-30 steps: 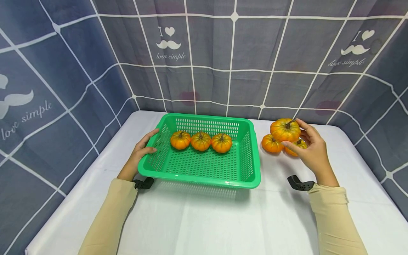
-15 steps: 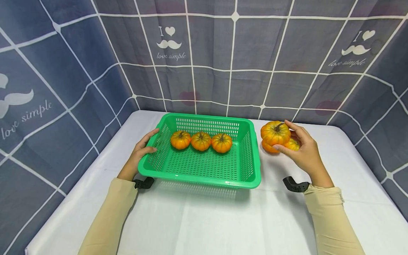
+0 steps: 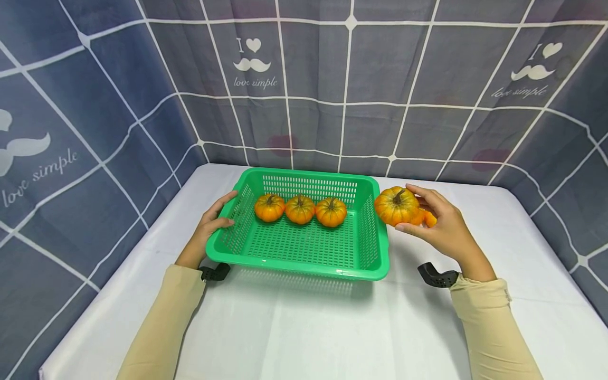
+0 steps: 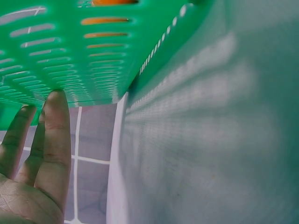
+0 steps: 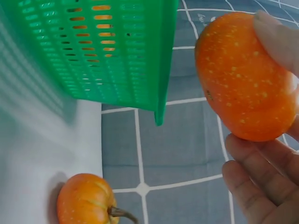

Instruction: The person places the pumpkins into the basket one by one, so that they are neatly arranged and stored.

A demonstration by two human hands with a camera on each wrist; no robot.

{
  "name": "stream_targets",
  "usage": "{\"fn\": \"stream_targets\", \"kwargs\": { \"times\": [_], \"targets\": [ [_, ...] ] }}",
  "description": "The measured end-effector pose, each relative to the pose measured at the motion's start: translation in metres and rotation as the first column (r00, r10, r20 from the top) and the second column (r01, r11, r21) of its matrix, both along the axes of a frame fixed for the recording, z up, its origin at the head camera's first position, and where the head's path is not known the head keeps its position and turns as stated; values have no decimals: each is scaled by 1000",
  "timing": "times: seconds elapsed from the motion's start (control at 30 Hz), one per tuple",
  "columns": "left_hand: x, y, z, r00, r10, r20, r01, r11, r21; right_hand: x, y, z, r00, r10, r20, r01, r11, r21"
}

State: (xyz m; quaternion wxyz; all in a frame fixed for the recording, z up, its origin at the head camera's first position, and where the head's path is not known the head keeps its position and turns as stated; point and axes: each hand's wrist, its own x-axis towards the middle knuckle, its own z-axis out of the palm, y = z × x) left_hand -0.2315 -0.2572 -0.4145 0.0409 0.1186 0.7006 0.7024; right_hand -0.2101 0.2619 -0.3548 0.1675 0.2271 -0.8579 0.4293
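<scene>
A green slotted basket [image 3: 304, 268] stands on the table with three small orange pumpkins [image 3: 300, 210] in a row inside. My left hand [image 3: 205, 229] holds its left side, thumb over the rim; in the left wrist view, straight fingers [image 4: 56, 135] reach the outer wall. Between thumb and fingers, my right hand [image 3: 448, 227] grips a larger pumpkin [image 3: 396, 205], stem up, overlapping the basket's right rim in the head view. Its orange underside shows in the right wrist view. Behind that hand, smaller pumpkins [image 3: 429, 219] are mostly hidden; one pumpkin [image 5: 86, 200] shows on the table from the right wrist.
A white cloth covers the table [image 3: 294, 332]. Grey checked fabric [image 3: 313, 126] hangs behind it and along both sides. Each wrist wears a black band mount, the right one [image 3: 437, 275] near the table and the left one [image 3: 216, 272] by the basket's front corner.
My right hand has carried the larger pumpkin left, from above the smaller pumpkins to the basket's right rim. The left hand, the basket and the pumpkins inside it have stayed put.
</scene>
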Motion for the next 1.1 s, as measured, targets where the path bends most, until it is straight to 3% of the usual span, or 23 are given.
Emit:
{"fn": "stream_targets", "kwargs": {
  "times": [0.33, 0.67, 1.1],
  "targets": [
    [0, 0, 1, 1000, -1, 10, 1, 1000, 23, 0, -7, 17, 997, 70, 31, -73, 991, 108],
    [0, 0, 1, 1000, -7, 9, 7, 999, 41, 0, -20, 41, 989, 128, 78, -144, 955, 258],
    [1, 1, 1, 1000, -5, 9, 5, 1000, 26, -13, -47, 64, 940, 249, 233, -314, 899, 305]
  ]
}}
